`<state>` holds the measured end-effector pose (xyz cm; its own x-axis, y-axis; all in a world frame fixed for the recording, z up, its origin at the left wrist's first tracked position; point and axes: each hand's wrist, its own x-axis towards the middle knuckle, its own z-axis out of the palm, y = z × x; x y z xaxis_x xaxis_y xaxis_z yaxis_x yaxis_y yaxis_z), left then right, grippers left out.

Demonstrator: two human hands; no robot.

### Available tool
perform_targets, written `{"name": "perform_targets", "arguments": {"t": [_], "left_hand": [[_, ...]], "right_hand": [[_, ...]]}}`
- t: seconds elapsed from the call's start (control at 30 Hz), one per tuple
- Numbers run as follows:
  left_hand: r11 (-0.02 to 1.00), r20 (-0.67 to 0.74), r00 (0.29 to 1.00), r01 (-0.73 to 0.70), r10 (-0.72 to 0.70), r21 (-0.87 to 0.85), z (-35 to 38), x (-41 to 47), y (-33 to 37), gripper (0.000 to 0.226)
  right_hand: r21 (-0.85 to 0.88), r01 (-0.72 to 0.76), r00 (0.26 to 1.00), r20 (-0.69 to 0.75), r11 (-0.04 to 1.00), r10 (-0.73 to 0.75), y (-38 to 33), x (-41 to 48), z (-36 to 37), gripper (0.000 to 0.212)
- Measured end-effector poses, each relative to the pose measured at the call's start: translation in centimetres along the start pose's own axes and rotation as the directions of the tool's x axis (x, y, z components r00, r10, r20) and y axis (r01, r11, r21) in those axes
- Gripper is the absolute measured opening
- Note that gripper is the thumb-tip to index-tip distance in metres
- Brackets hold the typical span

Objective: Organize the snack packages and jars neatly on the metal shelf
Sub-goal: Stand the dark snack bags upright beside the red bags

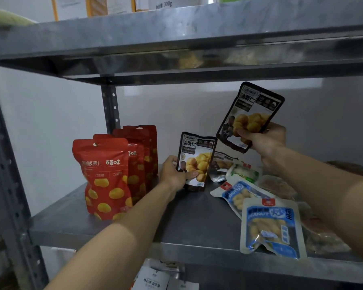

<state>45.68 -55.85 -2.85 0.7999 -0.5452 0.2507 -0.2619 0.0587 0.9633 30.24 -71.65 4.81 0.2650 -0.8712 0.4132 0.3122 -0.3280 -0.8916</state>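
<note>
Left hand (174,172) grips one dark chestnut pouch (196,161) upright on the metal shelf (176,218); right hand (264,141) holds another pouch (252,114) raised, right of the red bags (107,176).

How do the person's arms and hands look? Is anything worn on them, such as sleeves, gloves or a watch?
The left hand and the right hand are bare, without gloves. Both forearms are uncovered as far as the picture shows: no sleeve, watch or bracelet. No ring is visible.
</note>
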Motion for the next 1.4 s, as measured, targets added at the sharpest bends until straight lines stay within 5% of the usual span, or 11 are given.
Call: {"name": "perform_targets", "arguments": {"t": [0.23, 0.93, 1.2, 1.4], "left_hand": [[1.0, -0.029, 0.999, -0.017, 0.017, 0.008, 0.5, 2.7, -1.4, 0.051], [0.987, -0.081, 0.996, 0.044, -0.032, 0.152, 0.0, 2.7, -0.9, 0.076], [0.989, -0.111, 0.989, -0.082, 0.095, 0.122, -1.6, -0.6, 0.8, 0.02], [0.983, 0.081, 0.983, -0.169, 0.163, 0.075, -3.0, -2.2, 0.8, 0.023]], "right_hand": [[-0.088, -0.003, 0.994, 0.113, 0.996, 0.013, 0.4, 0.1, 0.0, 0.026], [-0.153, -0.027, 0.977, 0.206, 0.988, 0.059, 1.2, -1.3, 0.2, 0.039], [-0.22, -0.081, 0.954, 0.267, 0.972, 0.139, 1.1, -4.0, 2.1, 0.049], [-0.254, -0.151, 0.911, 0.338, 0.955, 0.235, 1.7, -6.7, 5.4, 0.033]]}}
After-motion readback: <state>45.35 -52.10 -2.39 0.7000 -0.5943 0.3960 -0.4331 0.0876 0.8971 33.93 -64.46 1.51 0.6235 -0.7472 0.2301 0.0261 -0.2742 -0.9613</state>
